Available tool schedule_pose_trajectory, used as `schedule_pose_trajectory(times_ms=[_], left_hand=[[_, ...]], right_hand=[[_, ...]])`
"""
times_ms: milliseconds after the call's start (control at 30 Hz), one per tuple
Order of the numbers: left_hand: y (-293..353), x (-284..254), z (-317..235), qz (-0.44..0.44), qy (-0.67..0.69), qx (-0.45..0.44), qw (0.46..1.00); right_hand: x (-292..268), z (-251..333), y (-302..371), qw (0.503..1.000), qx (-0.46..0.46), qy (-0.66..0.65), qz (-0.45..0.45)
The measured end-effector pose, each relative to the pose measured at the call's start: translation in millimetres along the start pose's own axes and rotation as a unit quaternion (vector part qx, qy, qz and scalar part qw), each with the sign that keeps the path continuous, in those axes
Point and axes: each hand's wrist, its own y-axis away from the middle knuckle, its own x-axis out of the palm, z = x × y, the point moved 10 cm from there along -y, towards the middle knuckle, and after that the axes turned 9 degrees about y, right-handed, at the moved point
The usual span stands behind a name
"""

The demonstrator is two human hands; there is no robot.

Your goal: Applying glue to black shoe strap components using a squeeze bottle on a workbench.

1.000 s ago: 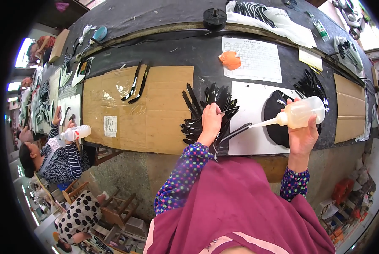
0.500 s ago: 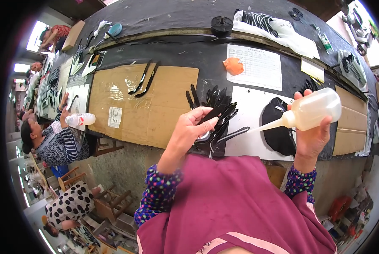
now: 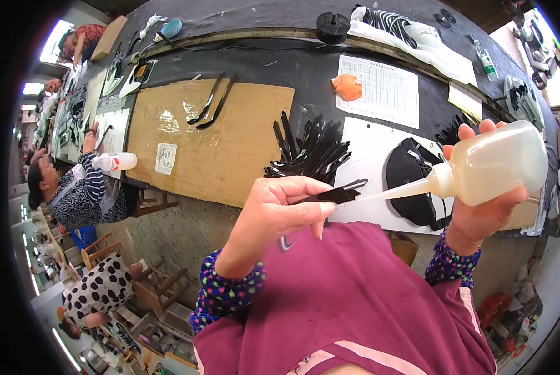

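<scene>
My left hand [image 3: 277, 211] pinches a few short black strips [image 3: 337, 195] between thumb and fingers, their ends pointing right. In my right hand [image 3: 480, 224] lies a translucent squeeze bottle [image 3: 502, 164] with pale yellowish liquid, tilted so that its long narrow nozzle points left. The nozzle's tip is at the strips' ends; whether it touches them I cannot tell. Just beyond my left hand, a fanned heap of glossy black strips [image 3: 314, 150] lies on the dark table. A black zippered pouch [image 3: 411, 187] rests on a white board [image 3: 364, 147] below the nozzle.
Two black strips [image 3: 214, 103] lie on a cardboard sheet [image 3: 230, 150] at left. Beyond the board are a printed sheet [image 3: 386, 94] and an orange scrap [image 3: 347, 87]. A black spool [image 3: 332, 28] stands at the back. A co-worker [image 3: 73, 194] sits at the far left.
My left hand has come nearer with black strips, away from the heap. The bottle in my right hand has moved right and nearer, its nozzle tip now at those strips.
</scene>
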Motion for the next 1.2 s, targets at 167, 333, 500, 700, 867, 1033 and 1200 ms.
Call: schedule_pose_trajectory(times_ms=[167, 333, 500, 700, 867, 1033, 1200], left_hand=[[3, 6, 3, 0.004, 0.003, -0.044, 0.999], [3, 7, 6, 0.014, 0.002, -0.07, 0.997], [-1, 5, 5, 0.009, 0.023, -0.068, 0.997], [0, 4, 10, 0.035, 0.028, -0.087, 0.995], [-2, 10, 8, 0.065, 0.021, -0.093, 0.993], [-2, 6, 12, 0.051, 0.03, -0.1, 0.993], [-3, 9, 12, 0.05, 0.035, -0.103, 0.993]], right_hand=[[7, 2, -1, 0.999, 0.009, 0.003, 0.035], [14, -1, -1, 0.997, 0.023, -0.006, 0.068], [18, -2, -2, 0.996, 0.033, -0.014, 0.076], [19, 0, -2, 0.993, 0.027, -0.034, 0.107], [19, -3, -3, 0.997, 0.04, -0.021, 0.071], [19, -1, -2, 0.993, 0.033, -0.043, 0.106], [21, -5, -2, 0.995, 0.039, -0.028, 0.092]])
